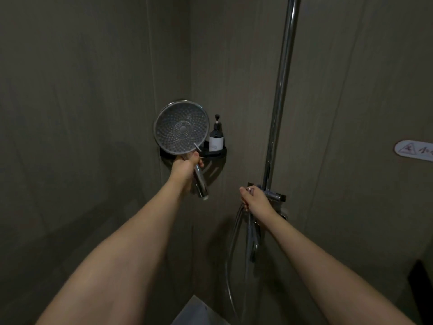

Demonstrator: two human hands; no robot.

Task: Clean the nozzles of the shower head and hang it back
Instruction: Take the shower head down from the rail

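Note:
A round chrome shower head (pixel 181 127) with its nozzle face turned toward me is held up in front of the wall corner. My left hand (pixel 185 168) grips its chrome handle (pixel 201 184) just below the disc. My right hand (pixel 254 199) is closed around the left knob of the chrome mixer valve (pixel 274 197) at the foot of the vertical riser pipe (pixel 282 90). The metal hose (pixel 232 254) loops down below the valve.
A black corner shelf (pixel 214 153) behind the shower head carries a dark pump bottle (pixel 216 137). A warning sticker (pixel 413 150) is on the right wall. Dark tiled walls close in on both sides.

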